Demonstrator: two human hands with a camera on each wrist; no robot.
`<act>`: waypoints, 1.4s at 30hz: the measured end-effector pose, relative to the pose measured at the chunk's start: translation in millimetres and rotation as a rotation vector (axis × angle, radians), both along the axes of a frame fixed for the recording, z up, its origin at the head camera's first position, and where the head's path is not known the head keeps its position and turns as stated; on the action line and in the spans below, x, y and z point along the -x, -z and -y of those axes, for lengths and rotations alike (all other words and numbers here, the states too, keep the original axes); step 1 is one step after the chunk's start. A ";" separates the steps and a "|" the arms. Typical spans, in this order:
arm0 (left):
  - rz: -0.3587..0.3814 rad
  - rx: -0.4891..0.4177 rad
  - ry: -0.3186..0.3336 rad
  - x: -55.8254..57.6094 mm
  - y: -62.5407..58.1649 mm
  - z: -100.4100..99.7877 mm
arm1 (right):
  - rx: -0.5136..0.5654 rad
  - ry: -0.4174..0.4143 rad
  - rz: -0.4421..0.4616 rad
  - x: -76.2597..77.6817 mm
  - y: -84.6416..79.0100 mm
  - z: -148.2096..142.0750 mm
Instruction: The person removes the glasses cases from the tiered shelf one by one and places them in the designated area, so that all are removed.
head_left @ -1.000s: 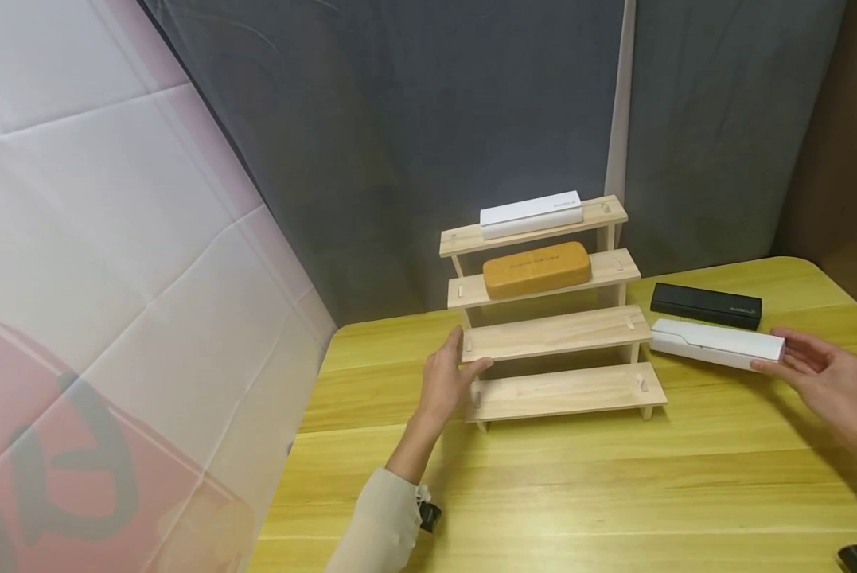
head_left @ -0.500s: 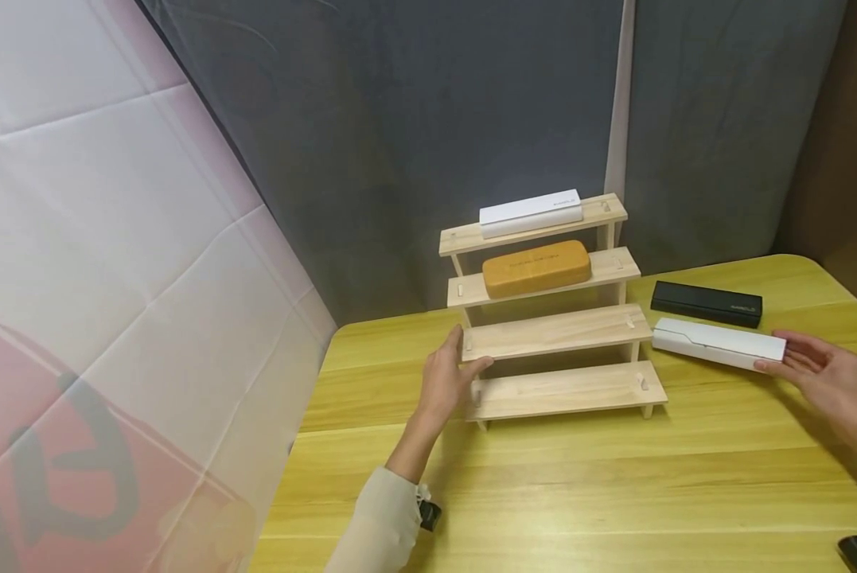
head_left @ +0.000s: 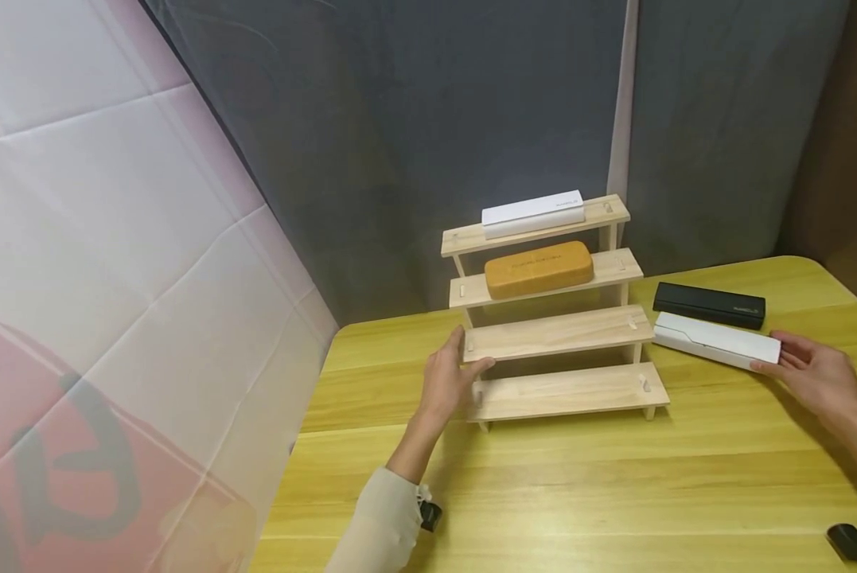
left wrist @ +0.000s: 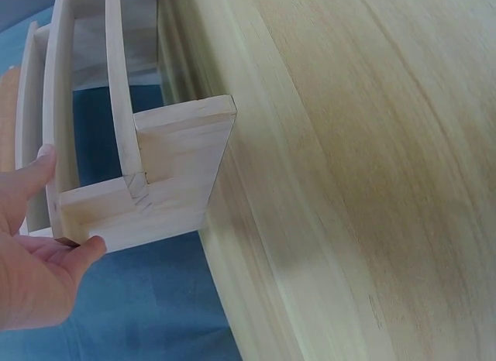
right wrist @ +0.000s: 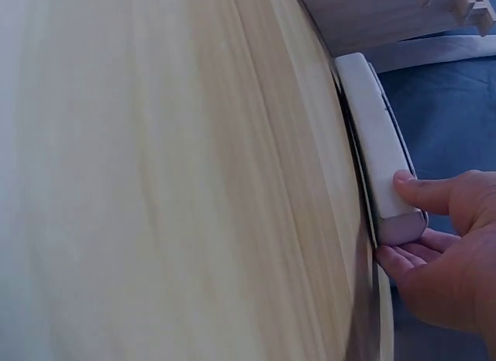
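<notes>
A four-tier wooden display stand (head_left: 557, 334) stands at the middle back of the table. My left hand (head_left: 445, 378) grips its left side, thumb on the third tier from the top; in the left wrist view, fingers (left wrist: 84, 256) press the side panel. My right hand (head_left: 822, 378) pinches the right end of a long white glasses case (head_left: 714, 341), which lies right of the stand. In the right wrist view, the thumb is on its front face and the other fingers are at its end. A black glasses case (head_left: 709, 305) lies just behind it.
Another white glasses case (head_left: 532, 216) sits on the top tier. An orange-brown glasses case (head_left: 539, 269) occupies the second tier. Behind the wood-grain table (head_left: 578, 493) hangs a dark grey curtain (head_left: 399, 143); a white printed sheet (head_left: 149, 239) borders the left.
My right hand has shifted slightly left with the white case, whose left end is now nearer the black case. The left hand stays on the stand.
</notes>
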State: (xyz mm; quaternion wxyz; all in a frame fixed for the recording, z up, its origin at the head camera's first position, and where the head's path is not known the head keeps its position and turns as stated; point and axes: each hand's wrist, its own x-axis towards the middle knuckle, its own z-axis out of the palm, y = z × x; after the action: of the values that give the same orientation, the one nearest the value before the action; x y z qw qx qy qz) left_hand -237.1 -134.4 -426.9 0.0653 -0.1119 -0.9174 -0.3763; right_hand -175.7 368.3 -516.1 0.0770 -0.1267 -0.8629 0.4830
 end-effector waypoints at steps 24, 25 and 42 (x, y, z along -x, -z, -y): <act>0.015 0.001 -0.006 -0.3 -0.8 -0.4 | -0.035 0.048 0.070 6.4 -6.9 7.9; 0.013 0.000 -0.005 -0.4 -0.6 -0.3 | -0.035 0.050 0.073 6.5 -7.3 7.9; 0.008 -0.011 0.005 -0.9 0.5 -0.2 | -0.068 0.090 0.099 17.4 -12.4 9.0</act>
State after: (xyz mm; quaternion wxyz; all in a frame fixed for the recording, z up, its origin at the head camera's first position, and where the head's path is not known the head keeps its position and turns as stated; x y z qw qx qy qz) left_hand -236.2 -134.1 -427.4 0.0613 -0.1125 -0.9153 -0.3819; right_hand -193.0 359.3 -503.7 0.0602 -0.1863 -0.8751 0.4425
